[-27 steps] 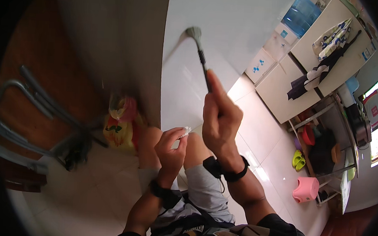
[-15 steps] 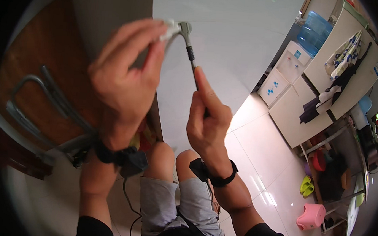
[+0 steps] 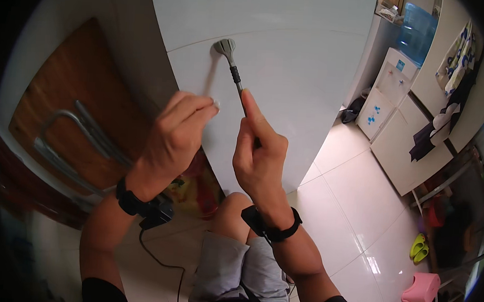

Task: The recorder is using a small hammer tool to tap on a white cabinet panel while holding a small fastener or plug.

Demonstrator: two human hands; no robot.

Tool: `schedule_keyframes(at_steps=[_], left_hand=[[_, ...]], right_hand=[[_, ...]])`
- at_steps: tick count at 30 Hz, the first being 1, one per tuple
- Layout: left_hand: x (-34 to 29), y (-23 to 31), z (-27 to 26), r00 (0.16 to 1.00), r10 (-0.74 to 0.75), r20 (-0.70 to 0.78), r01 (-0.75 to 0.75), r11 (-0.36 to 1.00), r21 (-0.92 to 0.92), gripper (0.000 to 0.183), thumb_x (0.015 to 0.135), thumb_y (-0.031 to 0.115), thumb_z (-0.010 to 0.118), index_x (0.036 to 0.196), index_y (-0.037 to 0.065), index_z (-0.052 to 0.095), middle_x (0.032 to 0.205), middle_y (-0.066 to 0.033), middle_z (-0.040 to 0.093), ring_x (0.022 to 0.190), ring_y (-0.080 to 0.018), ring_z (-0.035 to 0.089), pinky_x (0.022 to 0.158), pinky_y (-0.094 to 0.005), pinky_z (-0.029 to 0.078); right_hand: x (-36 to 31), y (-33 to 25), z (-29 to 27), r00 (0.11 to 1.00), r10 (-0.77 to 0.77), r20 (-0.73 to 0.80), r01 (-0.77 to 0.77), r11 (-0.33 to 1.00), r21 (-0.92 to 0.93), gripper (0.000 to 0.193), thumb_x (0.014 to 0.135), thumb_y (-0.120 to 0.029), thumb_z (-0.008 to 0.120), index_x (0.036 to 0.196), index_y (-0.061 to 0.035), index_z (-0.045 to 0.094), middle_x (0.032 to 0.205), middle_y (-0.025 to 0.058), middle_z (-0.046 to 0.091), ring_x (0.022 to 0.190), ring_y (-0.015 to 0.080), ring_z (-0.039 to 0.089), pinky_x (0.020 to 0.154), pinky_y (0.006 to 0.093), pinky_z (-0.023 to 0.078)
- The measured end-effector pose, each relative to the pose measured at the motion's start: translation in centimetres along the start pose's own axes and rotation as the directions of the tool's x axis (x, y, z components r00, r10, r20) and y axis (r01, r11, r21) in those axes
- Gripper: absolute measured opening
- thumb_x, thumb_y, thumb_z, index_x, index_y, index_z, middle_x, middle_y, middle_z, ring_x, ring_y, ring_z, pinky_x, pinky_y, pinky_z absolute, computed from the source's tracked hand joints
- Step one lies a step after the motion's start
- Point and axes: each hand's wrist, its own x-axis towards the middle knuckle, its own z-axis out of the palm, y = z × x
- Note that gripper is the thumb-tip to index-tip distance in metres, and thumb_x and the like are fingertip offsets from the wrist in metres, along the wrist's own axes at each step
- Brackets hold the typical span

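My right hand (image 3: 261, 152) is closed round the thin shaft of a back scratcher (image 3: 235, 76), which points up and slightly left. Its grey, slotted claw-like head (image 3: 224, 46) stands free above a glossy white surface (image 3: 290, 87), and below the head is a black ribbed collar. Lower left of that head, my left hand (image 3: 177, 133) pinches a small white wad (image 3: 216, 105), probably tissue; most of it is hidden by the fingers. The left fingertips are apart from the shaft. Both wrists wear black bands with small boxes.
To the left, a wooden board (image 3: 84, 97) stands beside a bent metal tube frame (image 3: 61, 118). A water dispenser (image 3: 387, 88) and pale cabinet (image 3: 408, 144) are at the right. A pink stool (image 3: 421, 290) and green shoes (image 3: 419, 249) are on the tiled floor.
My left hand has come down and away from the scratcher's head, with the white wad still in its fingers. The head view has shifted; my right hand keeps its grip on the shaft.
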Motion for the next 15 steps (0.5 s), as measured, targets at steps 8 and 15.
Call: schedule_keyframes(at_steps=[8, 15], left_hand=[[5.7, -1.4, -1.5, 0.974, 0.071, -0.214, -0.049, 0.993, 0.105, 0.029, 0.073, -0.016, 0.071, 0.097, 0.000, 0.074, 0.098, -0.0112, 0.072, 0.090, -0.0302, 0.069, 0.076, -0.0381, 0.057], [6.2, -0.3, 2.8, 0.990, 0.072, -0.121, -0.068, 0.997, 0.038, 0.028, 0.073, -0.015, 0.071, 0.096, -0.001, 0.073, 0.098, -0.0113, 0.072, 0.090, -0.0303, 0.068, 0.077, -0.0381, 0.056]], right_hand=[[-4.1, 2.3, -2.1, 0.988, 0.154, -0.019, -0.155, 0.983, -0.096, 0.053, 0.091, 0.010, 0.053, 0.141, -0.0046, 0.061, 0.061, 0.0093, 0.044, 0.054, 0.0104, 0.044, 0.056, 0.0217, 0.038], [2.0, 0.4, -3.0, 0.975, 0.166, -0.151, -0.173, 0.984, -0.038, 0.045, 0.095, 0.005, 0.053, 0.138, -0.0028, 0.062, 0.063, 0.0114, 0.043, 0.055, 0.0113, 0.043, 0.055, 0.0247, 0.039]])
